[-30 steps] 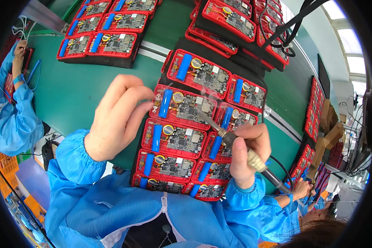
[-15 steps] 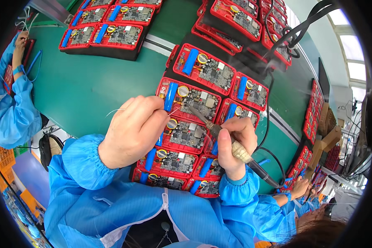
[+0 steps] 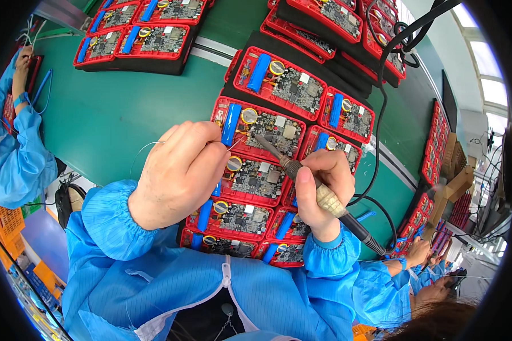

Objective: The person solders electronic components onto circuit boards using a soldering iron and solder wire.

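My right hand grips a soldering iron like a pen, its tip touching a circuit board in a red holder. My left hand pinches a thin solder wire and feeds its end toward the same spot, beside the board's blue cylindrical cell and round coin cell. More red holders with boards lie in two columns under both hands on a green bench.
Black trays of further red board holders stand at the back left and along the right. The iron's black cable loops up to the right. A person in blue works at the left; another person's hands are at lower right.
Both hands have stayed on the same board; the view has shifted slightly, and the solder wire and iron tip have come together at the board's top left area.
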The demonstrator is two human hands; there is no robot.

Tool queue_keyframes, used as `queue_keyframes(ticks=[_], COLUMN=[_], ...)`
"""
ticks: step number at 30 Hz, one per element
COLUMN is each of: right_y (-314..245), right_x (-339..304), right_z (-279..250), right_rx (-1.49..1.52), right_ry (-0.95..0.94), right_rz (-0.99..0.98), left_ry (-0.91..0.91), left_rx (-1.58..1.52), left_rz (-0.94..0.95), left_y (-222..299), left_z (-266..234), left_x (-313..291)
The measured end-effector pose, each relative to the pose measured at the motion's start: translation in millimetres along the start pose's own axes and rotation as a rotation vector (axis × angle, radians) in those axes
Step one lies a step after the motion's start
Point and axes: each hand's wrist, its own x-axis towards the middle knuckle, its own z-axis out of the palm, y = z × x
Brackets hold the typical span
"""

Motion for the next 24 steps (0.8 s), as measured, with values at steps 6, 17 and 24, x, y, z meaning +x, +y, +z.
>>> queue_keyframes(ticks=[6,17,24], right_y=[2.0,2.2,-1.7], right_x=[-1.5,1.7,0.9], right_z=[0.7,1.0,-1.4], right_rx=[-0.013,-0.005,-0.025], right_ry=[-0.004,-0.007,-0.006], right_rz=[-0.002,0.001,-0.016], left_ry=[-0.009,-0.027,-0.009], left_rx=[-0.003,-0.007,-0.038], left_rz=[-0.008,-0.035,-0.037], left_y=[0.5,-2.6,-3.4], left_z=[-0.4,3.6,3.8], left_x=[-3.8,3.3,7.2])
